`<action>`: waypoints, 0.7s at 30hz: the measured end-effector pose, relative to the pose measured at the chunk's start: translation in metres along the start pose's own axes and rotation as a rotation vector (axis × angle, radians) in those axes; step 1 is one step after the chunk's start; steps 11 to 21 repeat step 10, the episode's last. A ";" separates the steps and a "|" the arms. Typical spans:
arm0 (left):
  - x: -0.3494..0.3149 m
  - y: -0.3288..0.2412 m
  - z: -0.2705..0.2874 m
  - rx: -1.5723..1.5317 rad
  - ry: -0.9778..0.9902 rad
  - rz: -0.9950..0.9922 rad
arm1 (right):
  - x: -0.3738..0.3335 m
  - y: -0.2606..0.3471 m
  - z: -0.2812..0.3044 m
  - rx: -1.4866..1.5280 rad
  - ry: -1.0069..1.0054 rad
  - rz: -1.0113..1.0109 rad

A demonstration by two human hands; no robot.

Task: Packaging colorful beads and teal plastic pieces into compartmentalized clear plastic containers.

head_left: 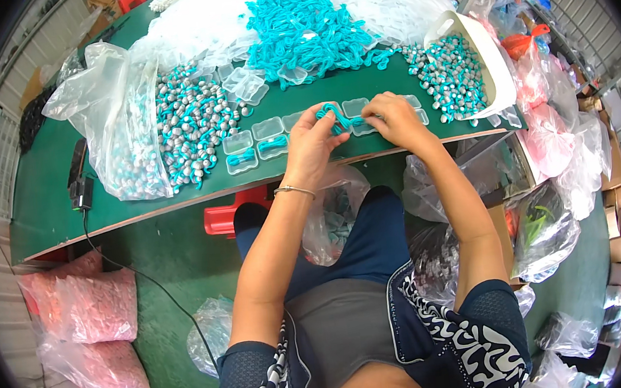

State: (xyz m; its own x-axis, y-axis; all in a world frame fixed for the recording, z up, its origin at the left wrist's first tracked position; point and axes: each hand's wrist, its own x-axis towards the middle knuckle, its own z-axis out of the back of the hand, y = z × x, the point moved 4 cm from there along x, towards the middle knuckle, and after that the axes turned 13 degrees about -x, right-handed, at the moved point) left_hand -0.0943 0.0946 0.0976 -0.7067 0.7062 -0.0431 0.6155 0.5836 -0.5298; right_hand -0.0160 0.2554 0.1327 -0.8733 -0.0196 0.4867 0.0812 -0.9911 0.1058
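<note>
My left hand (310, 140) is closed on a bundle of looped teal cords (331, 116) above a row of small clear plastic boxes. My right hand (398, 123) bends over the boxes just to its right. Its fingertips are drawn together at a box with teal cord (360, 122) inside, and what they pinch is hidden. Toward the left end of the row, an open box (241, 161) and its neighbour (272, 147) each hold a teal piece. Their clear lids (268, 128) lie folded back on the far side.
A large heap of teal cords (310, 29) covers the table's back middle. Grey-and-teal beadlike pieces (195, 123) lie at left beside a clear bag (114, 130); more spill from a white bin (497, 75) at right. Loose clear boxes (246, 84) sit behind the row. The green table's (50, 211) front edge runs below my hands.
</note>
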 end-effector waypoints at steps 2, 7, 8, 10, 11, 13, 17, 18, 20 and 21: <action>-0.001 0.001 -0.002 0.047 -0.010 -0.001 | 0.001 -0.003 0.009 0.081 -0.066 -0.062; 0.002 0.011 -0.016 0.135 0.021 -0.011 | 0.007 0.019 0.021 0.515 0.055 -0.213; 0.003 0.014 -0.019 0.152 0.038 -0.007 | 0.007 0.023 0.021 0.565 0.100 -0.216; 0.006 0.019 -0.025 0.167 0.061 -0.001 | 0.005 0.019 0.027 0.464 0.177 -0.314; 0.006 0.019 -0.025 0.167 0.061 -0.001 | 0.005 0.019 0.027 0.464 0.177 -0.314; 0.006 0.019 -0.025 0.167 0.061 -0.001 | 0.005 0.019 0.027 0.464 0.177 -0.314; 0.006 0.019 -0.025 0.167 0.061 -0.001 | 0.005 0.019 0.027 0.464 0.177 -0.314; 0.006 0.019 -0.025 0.167 0.061 -0.001 | 0.005 0.019 0.027 0.464 0.177 -0.314; 0.006 0.019 -0.025 0.167 0.061 -0.001 | 0.005 0.019 0.027 0.464 0.177 -0.314; 0.006 0.019 -0.025 0.167 0.061 -0.001 | 0.005 0.019 0.027 0.464 0.177 -0.314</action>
